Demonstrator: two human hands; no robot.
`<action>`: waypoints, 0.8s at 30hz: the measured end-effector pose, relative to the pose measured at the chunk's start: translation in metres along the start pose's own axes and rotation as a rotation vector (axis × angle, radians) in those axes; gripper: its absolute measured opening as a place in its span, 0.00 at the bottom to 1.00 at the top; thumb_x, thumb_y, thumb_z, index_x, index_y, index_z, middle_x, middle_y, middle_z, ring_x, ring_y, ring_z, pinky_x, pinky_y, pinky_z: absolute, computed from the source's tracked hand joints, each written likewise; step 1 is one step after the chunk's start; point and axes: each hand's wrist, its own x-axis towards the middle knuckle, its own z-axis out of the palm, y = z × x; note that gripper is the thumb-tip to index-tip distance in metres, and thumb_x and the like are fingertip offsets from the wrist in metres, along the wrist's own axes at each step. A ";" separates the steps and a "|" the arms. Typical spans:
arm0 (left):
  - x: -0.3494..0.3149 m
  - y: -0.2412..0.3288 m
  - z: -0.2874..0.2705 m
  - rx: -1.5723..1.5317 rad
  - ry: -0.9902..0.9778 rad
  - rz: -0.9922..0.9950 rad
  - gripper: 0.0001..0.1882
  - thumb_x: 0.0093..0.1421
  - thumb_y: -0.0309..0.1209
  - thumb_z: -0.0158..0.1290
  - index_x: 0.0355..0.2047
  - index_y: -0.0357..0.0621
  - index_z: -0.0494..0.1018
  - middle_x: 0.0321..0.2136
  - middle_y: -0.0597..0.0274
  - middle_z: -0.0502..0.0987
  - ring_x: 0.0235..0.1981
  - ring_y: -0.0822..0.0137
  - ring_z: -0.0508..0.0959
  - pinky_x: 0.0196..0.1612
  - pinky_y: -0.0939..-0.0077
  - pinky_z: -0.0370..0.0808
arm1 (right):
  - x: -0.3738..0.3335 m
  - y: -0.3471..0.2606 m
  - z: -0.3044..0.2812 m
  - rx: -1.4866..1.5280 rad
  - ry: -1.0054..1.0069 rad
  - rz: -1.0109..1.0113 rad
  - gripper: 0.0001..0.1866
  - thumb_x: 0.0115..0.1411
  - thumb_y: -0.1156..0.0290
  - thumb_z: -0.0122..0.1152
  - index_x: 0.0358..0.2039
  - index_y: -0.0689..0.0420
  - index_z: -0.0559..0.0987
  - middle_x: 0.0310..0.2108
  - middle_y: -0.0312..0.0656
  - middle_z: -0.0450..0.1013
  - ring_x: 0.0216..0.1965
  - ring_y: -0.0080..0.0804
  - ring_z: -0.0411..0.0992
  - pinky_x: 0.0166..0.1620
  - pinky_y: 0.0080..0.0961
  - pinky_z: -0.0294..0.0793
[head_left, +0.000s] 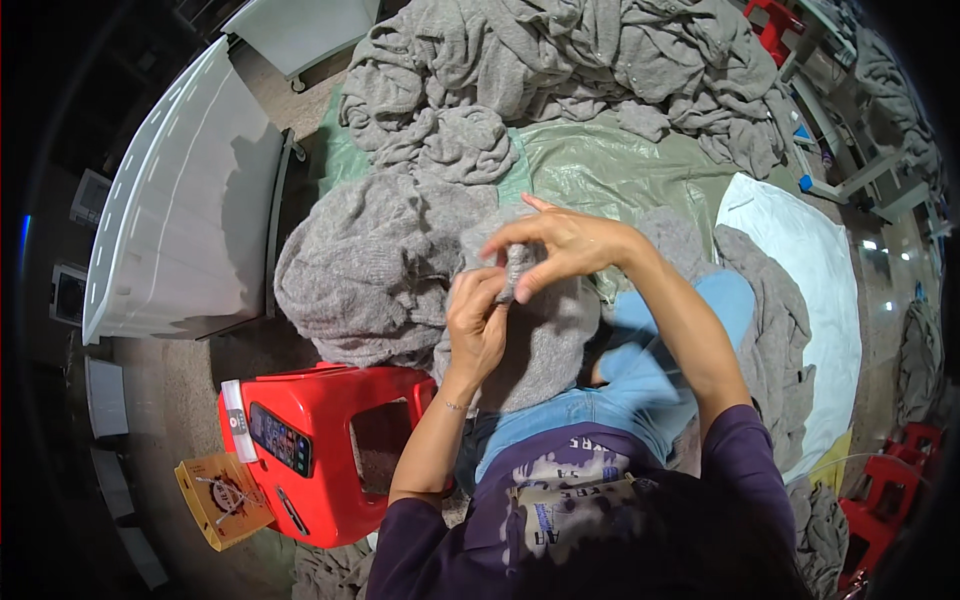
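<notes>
A grey knitted garment (370, 270) lies over my lap and spreads to the left. My left hand (475, 320) pinches a fold of it near the middle of the picture. My right hand (560, 245) reaches across from the right and grips the same bunched bit of knit just above the left hand, fingers curled around it. Both hands touch each other at the fabric. My legs in blue jeans (640, 360) show under the garment.
A big heap of grey knitwear (560, 70) lies on a green plastic sheet (600, 165) ahead. A red plastic stool (330, 440) at my left carries a phone (281, 438) and a small roll; a yellow-brown box (222, 497) sits beside it. A white crate (180, 200) stands left; a white cloth (810, 270) lies at the right.
</notes>
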 end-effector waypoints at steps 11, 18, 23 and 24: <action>-0.038 -0.021 0.008 0.453 -0.020 0.020 0.16 0.42 0.21 0.55 0.34 0.45 0.74 0.28 0.59 0.73 0.32 0.58 0.73 0.37 0.67 0.66 | -0.110 -0.041 0.012 -0.314 0.478 0.142 0.14 0.47 0.86 0.52 0.36 0.61 0.74 0.31 0.47 0.67 0.33 0.45 0.69 0.38 0.33 0.69; -0.085 -0.074 -0.020 0.469 -0.036 -0.285 0.15 0.41 0.18 0.50 0.33 0.39 0.72 0.30 0.54 0.72 0.35 0.53 0.72 0.41 0.63 0.67 | -0.165 -0.096 -0.032 -1.124 1.208 0.044 0.20 0.45 0.92 0.48 0.39 0.65 0.75 0.39 0.50 0.73 0.38 0.38 0.73 0.47 0.28 0.71; -0.092 -0.095 -0.030 0.366 -0.047 -0.235 0.19 0.40 0.12 0.44 0.34 0.37 0.73 0.34 0.55 0.75 0.39 0.54 0.74 0.44 0.68 0.70 | -0.214 -0.098 -0.067 -0.784 1.653 -0.414 0.19 0.52 0.88 0.51 0.46 0.72 0.67 0.37 0.66 0.68 0.35 0.52 0.73 0.42 0.54 0.79; -0.095 -0.094 -0.040 0.376 -0.041 -0.242 0.19 0.40 0.12 0.44 0.34 0.37 0.73 0.34 0.55 0.75 0.39 0.54 0.74 0.44 0.68 0.70 | -0.219 -0.103 -0.070 -0.875 1.688 -0.438 0.17 0.57 0.83 0.51 0.47 0.72 0.66 0.38 0.68 0.67 0.34 0.53 0.74 0.41 0.56 0.79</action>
